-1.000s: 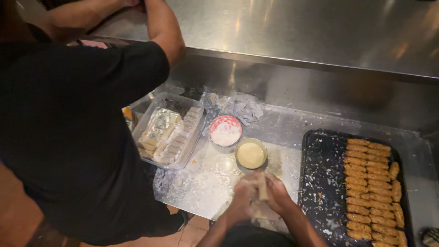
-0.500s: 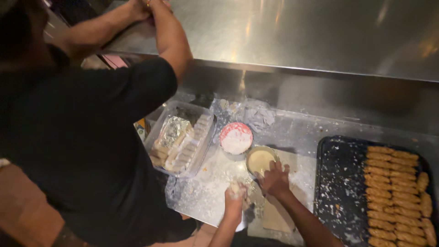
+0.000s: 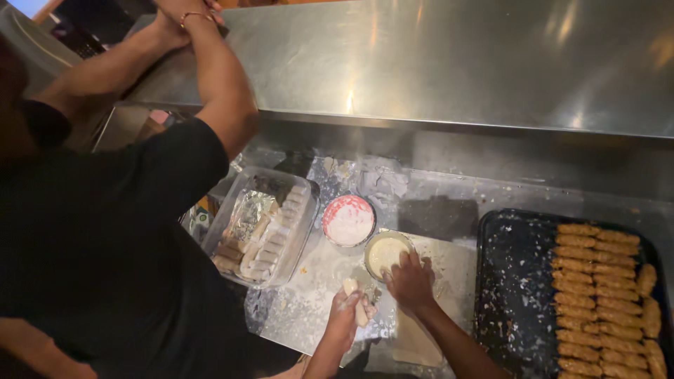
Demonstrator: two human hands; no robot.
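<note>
My left hand (image 3: 345, 314) grips a small pale roll of dough (image 3: 357, 300) over the floury sheet (image 3: 309, 302). My right hand (image 3: 411, 281) reaches forward, fingertips at the rim of a small bowl of pale batter (image 3: 385, 250). Just left of that bowl sits a red-rimmed bowl of white flour (image 3: 348, 221). A square pale wrapper (image 3: 442, 263) lies under and beside my right wrist.
A clear plastic tub (image 3: 263, 228) holding rolled pieces and foil stands at the left. A black tray (image 3: 516, 295) at the right carries several rows of crumbed rolls (image 3: 600, 281). A person in a black shirt (image 3: 98, 245) leans on the raised steel counter (image 3: 456, 63).
My hands have separated: the right moved forward to the batter bowl while the left kept the roll. The view shifted and the person's arms rose onto the counter.
</note>
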